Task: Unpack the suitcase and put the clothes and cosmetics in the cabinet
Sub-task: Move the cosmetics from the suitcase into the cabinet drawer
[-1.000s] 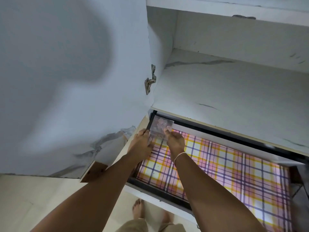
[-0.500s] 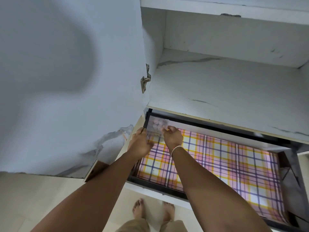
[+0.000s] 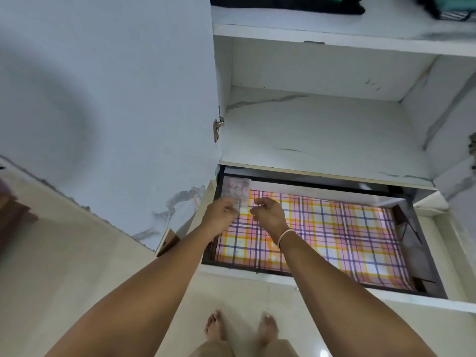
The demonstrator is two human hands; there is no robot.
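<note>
A small clear packet of cosmetics (image 3: pixel 237 187) with round pieces inside lies in the far-left corner of the open drawer (image 3: pixel 425 243), on its plaid liner (image 3: pixel 334 228). My left hand (image 3: pixel 221 213) pinches the packet's near edge. My right hand (image 3: pixel 268 215) hovers just right of the packet over the liner, with loosely curled fingers that hold nothing. A white band circles the right wrist.
The white cabinet door (image 3: pixel 116 112) stands open at the left, its hinge (image 3: pixel 217 126) beside the bare marble-patterned shelf (image 3: pixel 322 135) above the drawer. Dark folded clothes (image 3: pixel 288 5) lie on the top shelf. My bare feet (image 3: pixel 242 328) stand on the pale floor.
The packet has gone down into the drawer's far-left corner. My right hand has let go of it and drawn back slightly. The view has tilted up, showing the top shelf.
</note>
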